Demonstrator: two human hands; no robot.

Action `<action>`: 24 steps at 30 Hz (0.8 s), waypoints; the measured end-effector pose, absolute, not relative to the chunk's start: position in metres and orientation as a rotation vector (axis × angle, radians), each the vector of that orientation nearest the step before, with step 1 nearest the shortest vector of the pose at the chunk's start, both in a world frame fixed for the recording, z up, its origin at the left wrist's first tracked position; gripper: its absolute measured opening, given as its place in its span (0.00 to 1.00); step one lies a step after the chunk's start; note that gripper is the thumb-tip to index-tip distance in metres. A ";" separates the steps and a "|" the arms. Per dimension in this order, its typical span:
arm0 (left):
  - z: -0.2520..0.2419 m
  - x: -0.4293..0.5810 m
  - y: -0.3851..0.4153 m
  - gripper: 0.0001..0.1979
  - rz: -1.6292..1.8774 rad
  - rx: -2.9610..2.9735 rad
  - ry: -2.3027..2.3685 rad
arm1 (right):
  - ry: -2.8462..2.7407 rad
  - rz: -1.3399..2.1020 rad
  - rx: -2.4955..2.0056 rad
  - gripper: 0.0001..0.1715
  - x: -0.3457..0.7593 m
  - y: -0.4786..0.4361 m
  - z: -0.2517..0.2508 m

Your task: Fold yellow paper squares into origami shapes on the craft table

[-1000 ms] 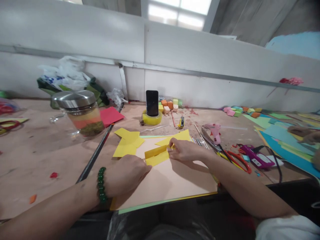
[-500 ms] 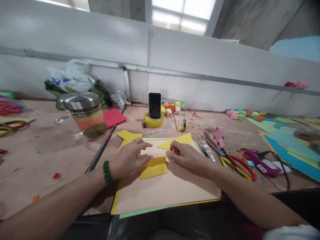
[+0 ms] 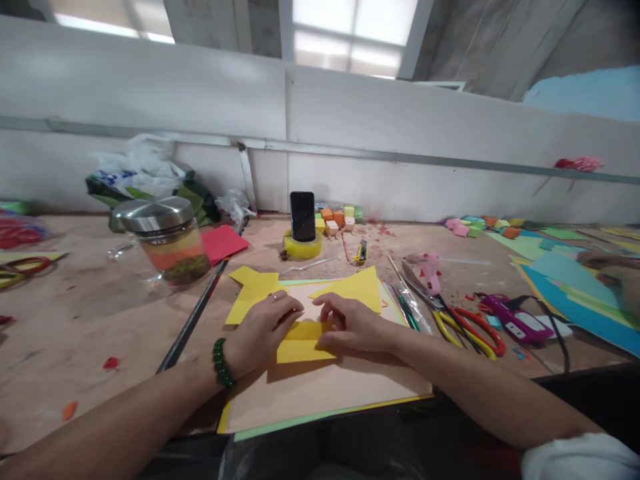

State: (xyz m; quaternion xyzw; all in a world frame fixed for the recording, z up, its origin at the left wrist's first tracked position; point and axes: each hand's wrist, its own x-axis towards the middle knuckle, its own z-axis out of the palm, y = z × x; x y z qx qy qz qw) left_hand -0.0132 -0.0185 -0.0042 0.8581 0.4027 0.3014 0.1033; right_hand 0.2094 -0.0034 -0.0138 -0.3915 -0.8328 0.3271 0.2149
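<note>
A folded piece of yellow paper point(image 3: 306, 350) is between my hands, a crease running across it. My left hand point(image 3: 263, 330), with a ring and a green bead bracelet point(image 3: 223, 363) at the wrist, grips its left end. At the right end, my right hand point(image 3: 353, 323) pinches the same paper between thumb and curled fingers. Beneath lies a stack of paper sheets point(image 3: 350, 390), pale peach on top with green and yellow edges showing. Other yellow paper cutouts lie behind the left hand point(image 3: 253, 283) and the right hand; the right cutout point(image 3: 363, 287) is partly covered.
A glass mug point(image 3: 173, 250) with a metal lid stands left, near red paper point(image 3: 223, 243). A phone point(image 3: 303, 217) leans in a yellow tape roll point(image 3: 303, 248). On the right are a pink glue gun point(image 3: 429, 272), scissors point(image 3: 483, 331), a purple device point(image 3: 517, 321) and coloured paper point(image 3: 575, 293).
The yellow paper's raised fold has gone flatter. My right hand has moved slightly down and left onto the paper, and the camera view has shifted a little.
</note>
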 end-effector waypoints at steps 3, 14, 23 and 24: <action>-0.006 -0.013 -0.024 0.13 1.005 2.579 1.064 | -2.283 0.982 -0.987 0.25 0.208 -0.002 -0.020; -0.001 -0.009 -0.021 0.16 0.643 2.286 1.005 | -2.234 0.263 -0.636 0.14 0.212 -0.001 -0.026; 0.003 -0.003 -0.026 0.28 0.583 1.661 0.954 | -2.325 -0.419 -0.378 0.11 0.212 -0.008 -0.007; 0.002 -0.003 -0.026 0.28 0.611 1.655 0.960 | -2.352 -0.433 -0.356 0.12 0.211 -0.009 -0.006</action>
